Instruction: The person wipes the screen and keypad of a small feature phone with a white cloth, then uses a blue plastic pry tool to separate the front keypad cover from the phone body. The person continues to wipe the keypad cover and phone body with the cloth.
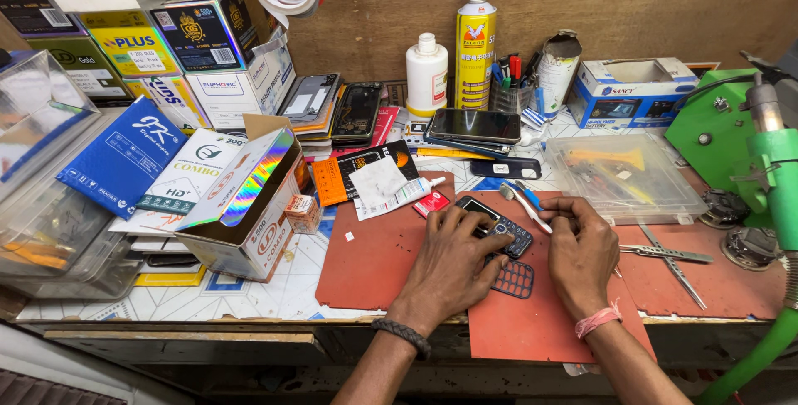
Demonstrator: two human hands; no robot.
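Bright, even overhead light, sharp centre; edges bend, perhaps slightly soft.

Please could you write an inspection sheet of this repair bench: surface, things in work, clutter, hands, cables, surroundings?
Surface: red-brown rubber mats on a patterned white bench top.
Things in work: small dark keypad phone lying on the mat; loose black keypad frame beside it.
Clutter: metal tweezers, white glue tube, clear plastic parts box, stacked smartphones, yellow spray can, white bottle, holographic cardboard box.
Hands: left hand presses on the phone; right hand touches its upper end; whether it holds a tool cannot be told.
Cables: green hose at right.
Surroundings: stacked accessory boxes, brown back wall, green machine.
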